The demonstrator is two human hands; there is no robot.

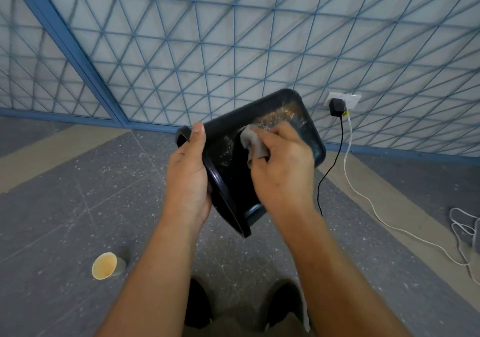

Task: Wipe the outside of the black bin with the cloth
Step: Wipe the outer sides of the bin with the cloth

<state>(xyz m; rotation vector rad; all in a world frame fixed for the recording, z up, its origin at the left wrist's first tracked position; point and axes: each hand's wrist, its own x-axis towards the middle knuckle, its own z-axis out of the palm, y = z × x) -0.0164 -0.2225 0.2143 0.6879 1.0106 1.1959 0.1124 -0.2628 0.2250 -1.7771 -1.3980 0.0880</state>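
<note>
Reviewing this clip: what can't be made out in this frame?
Head view:
- Inside of the black bin: turned away, hidden by its own wall.
- Fingers of the left hand: behind the bin's rim.
- Most of the cloth: bunched under the right hand.
- The grey thing by the white cable: cut off by the right edge.

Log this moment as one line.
left hand: grips bin rim | right hand: presses cloth on bin outside | stage: wiping
</note>
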